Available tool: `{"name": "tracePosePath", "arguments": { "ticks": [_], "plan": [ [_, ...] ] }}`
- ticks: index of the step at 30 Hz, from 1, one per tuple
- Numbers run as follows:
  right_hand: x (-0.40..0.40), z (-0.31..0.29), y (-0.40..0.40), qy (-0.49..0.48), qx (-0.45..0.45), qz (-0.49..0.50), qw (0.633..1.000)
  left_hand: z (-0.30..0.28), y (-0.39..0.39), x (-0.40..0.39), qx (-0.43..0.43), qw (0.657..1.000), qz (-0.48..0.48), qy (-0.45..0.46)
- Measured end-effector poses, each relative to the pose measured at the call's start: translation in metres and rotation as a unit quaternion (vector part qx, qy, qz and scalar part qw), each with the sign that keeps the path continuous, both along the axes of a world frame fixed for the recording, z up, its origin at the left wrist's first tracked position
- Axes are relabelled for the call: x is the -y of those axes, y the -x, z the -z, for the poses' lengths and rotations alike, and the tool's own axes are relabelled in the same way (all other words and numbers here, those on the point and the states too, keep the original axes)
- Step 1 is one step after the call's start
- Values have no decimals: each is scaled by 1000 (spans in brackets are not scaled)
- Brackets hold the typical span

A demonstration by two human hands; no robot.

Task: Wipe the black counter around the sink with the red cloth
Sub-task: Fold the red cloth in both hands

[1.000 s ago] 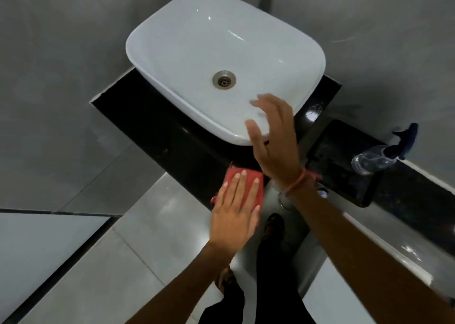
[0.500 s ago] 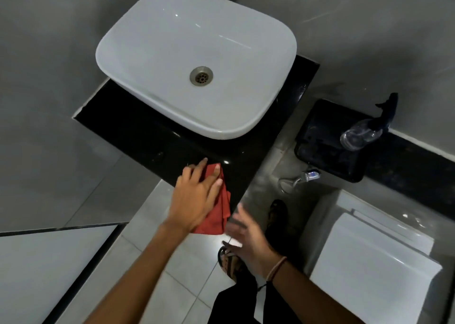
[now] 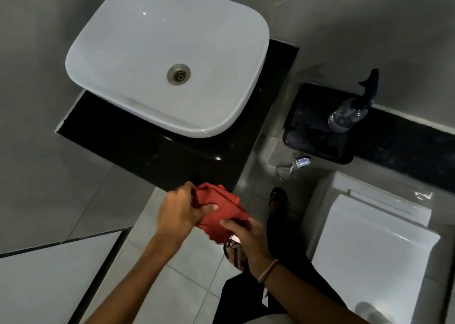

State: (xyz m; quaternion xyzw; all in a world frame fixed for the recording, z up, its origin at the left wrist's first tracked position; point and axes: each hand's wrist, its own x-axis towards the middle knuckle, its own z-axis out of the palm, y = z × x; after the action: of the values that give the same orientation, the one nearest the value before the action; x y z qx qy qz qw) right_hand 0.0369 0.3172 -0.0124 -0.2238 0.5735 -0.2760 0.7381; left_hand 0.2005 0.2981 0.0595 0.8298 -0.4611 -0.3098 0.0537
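Sink (image 3: 138, 53), white, fills most of the black counter (image 3: 138, 149); bare counter shows only as a front strip, a left corner and a narrow band on the right. Toilet (image 3: 374, 257) sits low right, well apart from the counter; dark tray (image 3: 312, 136) with a spray bottle (image 3: 352, 112) is beyond it.

Left hand (image 3: 179, 215): fingers closed on the cloth (image 3: 219, 213), thumb pressed into its top fold. Right hand (image 3: 243, 232): fingertips pinching the cloth's lower edge. Cloth is red, bunched, held in the air off the counter's front right corner, over the floor; not touching the counter.

Step, as judged: regripping or refolding the cloth between passes, not wiping. Next move calls for flattening the cloth under one palm and setting it back on the front strip.

Edges and room: front strip is open for a full sideways stroke. Sink rim overhangs it, so the cloth must tuck under the rim. Right band is narrow and ends at a free edge; cloth could slide off there. Left corner meets the wall.
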Motion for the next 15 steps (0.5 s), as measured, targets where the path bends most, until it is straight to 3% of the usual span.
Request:
{"name": "tracePosePath", "arguments": {
  "ticks": [3, 6, 9, 12, 14, 15],
  "plan": [
    [29, -2, 36, -27, 3, 89, 996, 10, 40, 9, -52, 998, -16, -23],
    [76, -7, 80, -71, 27, 154, 985, 23, 84, 35, -154, 987, 29, 31],
    [132, -25, 125, -51, 51, 190, 979, 32, 126, 82, -312, 947, -5, 69],
    [183, -31, 169, -23, 66, 193, 979, 44, 167, 145, -483, 871, -77, 51],
    [198, -30, 168, -27, 73, 208, 975, 51, 169, 167, -504, 853, -131, 44],
    [209, -23, 173, -32, 71, 219, 973, 57, 174, 183, -484, 862, -144, 42]
  ]
}}
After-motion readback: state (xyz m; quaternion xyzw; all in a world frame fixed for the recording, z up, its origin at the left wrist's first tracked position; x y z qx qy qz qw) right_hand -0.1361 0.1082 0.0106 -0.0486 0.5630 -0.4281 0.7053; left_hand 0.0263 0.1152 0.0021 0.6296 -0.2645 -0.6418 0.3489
